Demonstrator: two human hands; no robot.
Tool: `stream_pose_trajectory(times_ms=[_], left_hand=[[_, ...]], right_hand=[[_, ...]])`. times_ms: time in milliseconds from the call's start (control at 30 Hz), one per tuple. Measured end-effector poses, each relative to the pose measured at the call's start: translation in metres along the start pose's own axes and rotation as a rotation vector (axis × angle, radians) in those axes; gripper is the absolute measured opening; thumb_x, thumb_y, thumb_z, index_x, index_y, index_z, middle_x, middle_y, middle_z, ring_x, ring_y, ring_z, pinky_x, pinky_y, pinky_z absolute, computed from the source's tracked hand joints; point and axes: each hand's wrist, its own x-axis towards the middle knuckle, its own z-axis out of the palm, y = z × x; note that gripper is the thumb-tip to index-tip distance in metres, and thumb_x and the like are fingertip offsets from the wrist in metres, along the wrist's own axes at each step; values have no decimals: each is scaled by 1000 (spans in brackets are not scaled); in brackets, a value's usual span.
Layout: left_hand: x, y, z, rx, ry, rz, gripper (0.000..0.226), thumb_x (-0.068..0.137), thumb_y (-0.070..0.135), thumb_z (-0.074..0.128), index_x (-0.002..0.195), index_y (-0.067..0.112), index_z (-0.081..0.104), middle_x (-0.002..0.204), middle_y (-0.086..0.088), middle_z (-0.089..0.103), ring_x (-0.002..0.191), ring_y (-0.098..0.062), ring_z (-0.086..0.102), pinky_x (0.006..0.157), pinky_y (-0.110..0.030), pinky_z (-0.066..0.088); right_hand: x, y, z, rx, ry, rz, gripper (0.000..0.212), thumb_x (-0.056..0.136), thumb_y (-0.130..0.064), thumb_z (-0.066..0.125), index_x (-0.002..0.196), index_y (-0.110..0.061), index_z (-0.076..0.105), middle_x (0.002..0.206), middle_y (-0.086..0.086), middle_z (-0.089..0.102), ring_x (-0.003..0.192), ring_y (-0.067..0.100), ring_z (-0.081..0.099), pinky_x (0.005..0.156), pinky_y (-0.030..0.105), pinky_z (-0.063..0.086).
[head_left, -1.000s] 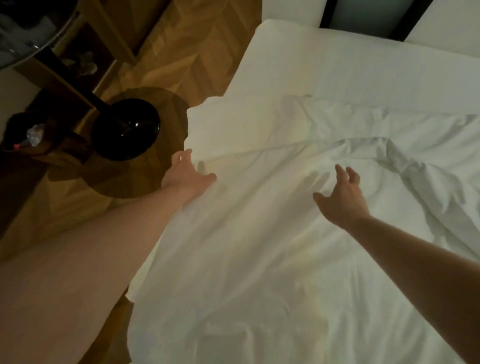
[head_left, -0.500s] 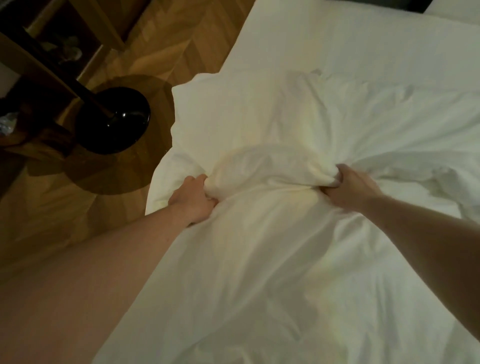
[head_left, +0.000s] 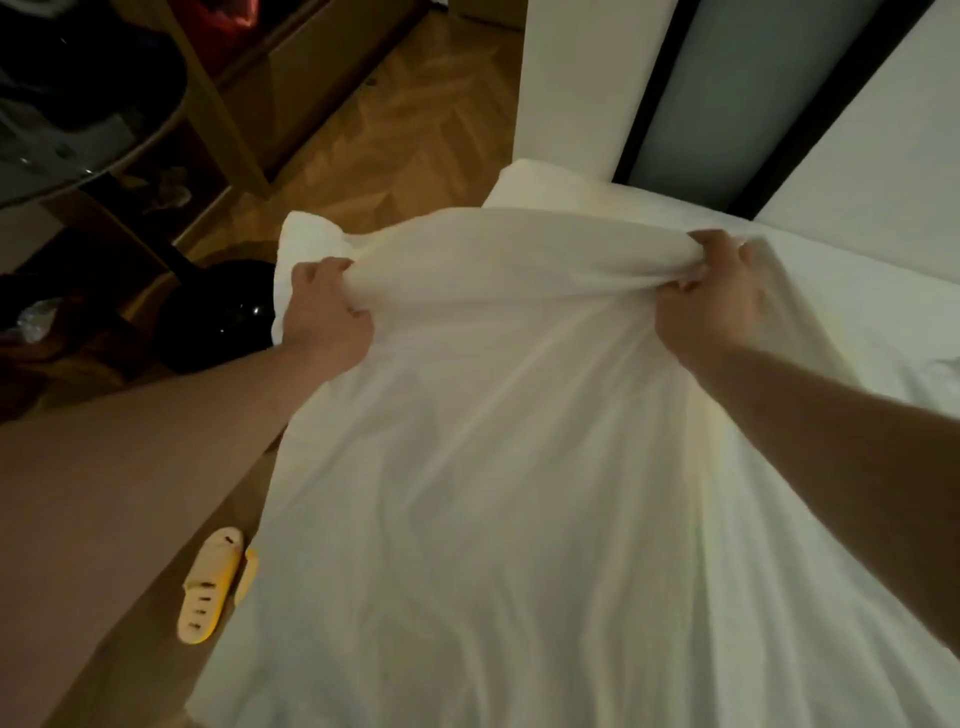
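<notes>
Duvet: a white duvet (head_left: 493, 467) is lifted over the bed (head_left: 857, 322), its far edge bunched and raised, the rest draping down toward the camera and over the bed's near side.
Left hand: the left hand (head_left: 324, 312) grips a gathered fold at the left end of the raised edge, fingers curled round the cloth.
Right hand: the right hand (head_left: 711, 301) clenches the right end of the same edge, thumb and fingers wrapped in the fabric.
Handling: soft, limp and bulky, probably light for its size; it sags between the fists, so a wide hold near the corners looks best for spreading it flat.
Risk: a loose handful may slip out.
Floor: a yellow slipper (head_left: 208, 584) lies on wooden parquet (head_left: 395, 140) beside the bed; a round black object (head_left: 223, 317) sits farther off.
</notes>
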Motion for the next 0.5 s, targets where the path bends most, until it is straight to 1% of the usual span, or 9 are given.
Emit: stream_pose_trajectory(times_ms=[67, 100, 133, 167, 200, 267, 333, 400, 500], left_hand=[[13, 1, 8, 36, -129, -31, 86, 95, 31, 64, 162, 20, 10, 168, -4, 8, 150, -32, 25, 117, -43, 33], [12, -2, 16, 78, -194, -65, 94, 95, 35, 64, 163, 20, 1, 170, -1, -4, 155, -29, 13, 120, -44, 28], [7, -10, 26, 130, -250, -91, 97, 95, 38, 64, 163, 20, -3, 170, 0, -9, 157, -27, 8, 121, -43, 26], [-7, -21, 40, 174, -318, -117, 97, 94, 41, 63, 163, 19, -2, 170, -1, -10, 157, -28, 8, 121, -43, 26], [-26, -34, 54, 197, -386, -146, 96, 93, 45, 64, 163, 19, 3, 170, -2, -7, 156, -29, 12, 120, -44, 28], [-78, -70, 80, 165, -478, -245, 99, 89, 53, 67, 162, 19, 9, 170, -3, -1, 153, -33, 20, 119, -46, 31], [-134, -105, 94, 96, -469, -376, 113, 81, 62, 70, 161, 20, 3, 169, -5, 7, 150, -36, 26, 117, -50, 33], [-179, -125, 94, 6, -411, -503, 118, 73, 69, 73, 158, 17, 10, 162, -10, 28, 142, -38, 39, 112, -51, 40], [-221, -137, 86, -84, -422, -563, 91, 81, 61, 73, 151, 16, 36, 148, -8, 51, 132, -36, 51, 104, -44, 44]], right_hand=[[27, 11, 9, -138, -240, 25, 91, 86, -41, 72, 161, -31, 21, 152, 11, 41, 137, 35, 43, 111, 36, 37], [28, 17, 17, -171, -361, 37, 109, 83, -43, 78, 164, -34, 6, 159, 9, 34, 143, 34, 37, 117, 44, 36], [21, 21, 26, -199, -445, 34, 118, 81, -41, 82, 164, -32, -1, 164, 8, 26, 149, 33, 30, 121, 47, 32], [4, 28, 37, -216, -489, 16, 119, 82, -37, 83, 165, -28, -2, 168, 7, 20, 153, 31, 23, 123, 45, 27], [-18, 38, 48, -200, -515, 14, 115, 84, -32, 82, 165, -24, 1, 169, 8, 18, 154, 30, 21, 124, 42, 25], [-83, 62, 66, -68, -578, 78, 105, 86, -24, 79, 165, -18, 10, 166, 13, 23, 147, 32, 37, 120, 41, 34], [-162, 91, 74, 35, -616, 160, 94, 86, -21, 80, 162, -17, 23, 158, 14, 33, 125, 30, 59, 106, 44, 50], [-235, 118, 73, 61, -590, 198, 83, 85, -20, 81, 155, -17, 37, 147, 11, 43, 111, 25, 66, 95, 39, 55], [-323, 147, 58, 45, -497, 291, 72, 76, -23, 89, 140, -25, 54, 128, -4, 50, 99, 15, 63, 91, 34, 53]])
